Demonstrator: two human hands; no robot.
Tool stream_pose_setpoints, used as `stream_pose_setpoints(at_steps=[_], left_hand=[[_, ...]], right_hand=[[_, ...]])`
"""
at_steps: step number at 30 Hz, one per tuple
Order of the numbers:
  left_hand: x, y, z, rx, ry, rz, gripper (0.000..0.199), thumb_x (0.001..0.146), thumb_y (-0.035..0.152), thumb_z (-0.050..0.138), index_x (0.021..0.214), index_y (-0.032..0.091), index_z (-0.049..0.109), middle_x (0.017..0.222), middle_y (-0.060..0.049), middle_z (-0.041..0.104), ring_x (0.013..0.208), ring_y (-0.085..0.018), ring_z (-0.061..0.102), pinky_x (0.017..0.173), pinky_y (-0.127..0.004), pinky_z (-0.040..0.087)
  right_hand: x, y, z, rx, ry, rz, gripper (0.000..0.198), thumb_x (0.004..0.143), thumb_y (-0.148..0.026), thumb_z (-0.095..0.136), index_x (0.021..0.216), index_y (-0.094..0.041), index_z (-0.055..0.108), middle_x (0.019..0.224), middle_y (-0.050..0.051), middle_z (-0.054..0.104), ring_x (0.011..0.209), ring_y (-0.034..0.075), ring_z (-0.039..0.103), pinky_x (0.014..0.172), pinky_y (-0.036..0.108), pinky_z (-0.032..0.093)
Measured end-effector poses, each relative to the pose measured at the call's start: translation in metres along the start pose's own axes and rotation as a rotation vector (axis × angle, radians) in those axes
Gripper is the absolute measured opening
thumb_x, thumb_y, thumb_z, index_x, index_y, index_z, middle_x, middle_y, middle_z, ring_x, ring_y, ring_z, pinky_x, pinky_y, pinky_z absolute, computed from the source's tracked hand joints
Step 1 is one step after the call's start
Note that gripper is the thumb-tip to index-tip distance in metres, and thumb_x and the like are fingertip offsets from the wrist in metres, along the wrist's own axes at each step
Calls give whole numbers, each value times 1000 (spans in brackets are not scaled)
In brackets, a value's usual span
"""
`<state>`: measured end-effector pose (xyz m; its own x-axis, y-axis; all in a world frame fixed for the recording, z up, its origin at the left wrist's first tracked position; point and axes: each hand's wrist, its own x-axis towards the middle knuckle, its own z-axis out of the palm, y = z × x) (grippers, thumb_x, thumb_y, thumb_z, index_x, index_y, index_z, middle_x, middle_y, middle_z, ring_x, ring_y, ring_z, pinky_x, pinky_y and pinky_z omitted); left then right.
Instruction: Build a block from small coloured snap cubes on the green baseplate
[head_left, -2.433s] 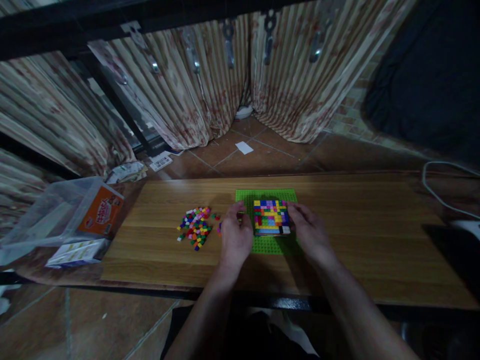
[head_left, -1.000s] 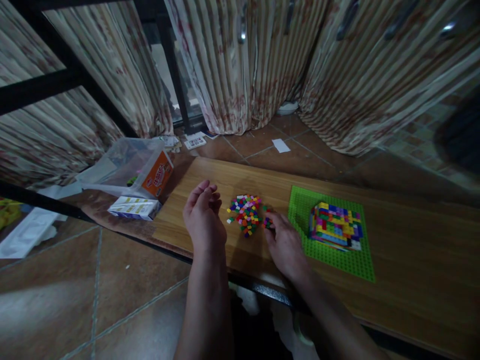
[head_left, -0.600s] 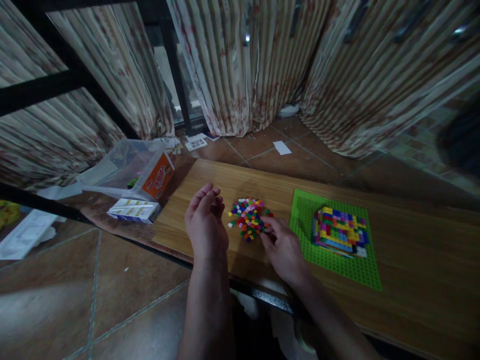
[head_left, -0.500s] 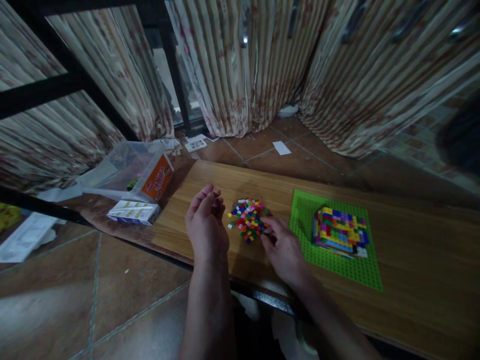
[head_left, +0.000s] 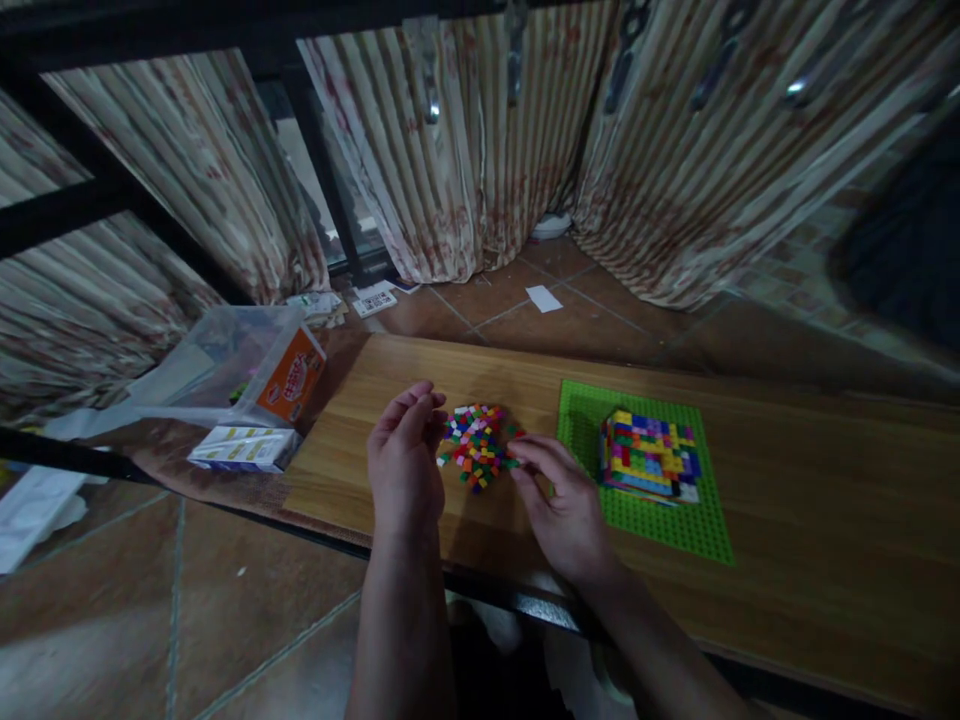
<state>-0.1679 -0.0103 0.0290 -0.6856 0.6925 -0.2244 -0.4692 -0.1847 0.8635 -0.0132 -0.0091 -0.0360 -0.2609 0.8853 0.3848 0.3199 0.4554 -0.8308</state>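
Note:
A pile of small coloured building bricks lies on the wooden bench. Just right of it, my right hand pinches a small green building brick between thumb and fingertips. My left hand hovers at the pile's left side, fingers curled in and thumb against them; whatever it may hold is hidden. Further right, a block built of many coloured bricks stands on a green studded baseplate.
The wooden bench top runs across the view. At its left stand a clear plastic bin with an orange label and a white carton. Striped curtains hang behind, and papers lie on the tiled floor.
The view has shifted, so the bench and its things sit further left. My right hand has drawn back slightly from the pile, with a green brick at its fingertips. My left hand stays curled.

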Motion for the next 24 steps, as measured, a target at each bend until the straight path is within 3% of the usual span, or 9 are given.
stream_pose_setpoints(at_steps=[4, 7, 11, 14, 18, 24], left_hand=[[-4, -5, 4, 199, -113, -12, 24, 62, 25, 79, 82, 14, 71, 70, 1, 65, 61, -7, 55, 61, -18, 41], [-7, -10, 9, 290, -171, -13, 24, 64, 27, 78, 82, 14, 71, 67, 1, 64, 59, -8, 53, 57, -18, 39], [-17, -25, 23, 422, -314, 3, 20, 70, 30, 74, 83, 15, 73, 72, -3, 68, 63, -12, 56, 59, -21, 41], [-33, -42, 35, 554, -515, -7, 16, 75, 30, 69, 83, 17, 75, 71, -4, 68, 63, -14, 56, 59, -24, 43], [-60, -64, 48, 665, -794, -103, 26, 84, 29, 58, 104, 21, 74, 64, -1, 65, 53, -14, 51, 54, -26, 38], [-83, -82, 56, 701, -923, -136, 44, 89, 29, 53, 132, 25, 59, 67, 1, 64, 58, -17, 55, 58, -29, 39]], right_hand=[[0, -2, -13, -28, 85, 10, 23, 92, -20, 52, 109, -26, 66, 109, 5, 67, 94, 18, 67, 83, 33, 57], [2, -4, -31, -70, 127, -25, 23, 93, -19, 51, 107, -26, 67, 107, 5, 68, 97, 17, 66, 85, 33, 56], [4, 2, -71, -201, 233, -42, 21, 92, -18, 53, 104, -28, 67, 108, 4, 68, 104, 19, 65, 93, 38, 54], [4, 15, -104, -266, 320, 15, 22, 90, -19, 57, 107, -27, 67, 110, 4, 65, 100, 20, 64, 90, 41, 55], [3, 29, -127, -356, 270, 42, 28, 87, -18, 57, 113, -25, 65, 113, 6, 62, 105, 22, 63, 95, 43, 53], [4, 32, -125, -379, 175, 94, 35, 85, -15, 52, 115, -27, 65, 120, 7, 60, 99, 21, 65, 95, 44, 54]])
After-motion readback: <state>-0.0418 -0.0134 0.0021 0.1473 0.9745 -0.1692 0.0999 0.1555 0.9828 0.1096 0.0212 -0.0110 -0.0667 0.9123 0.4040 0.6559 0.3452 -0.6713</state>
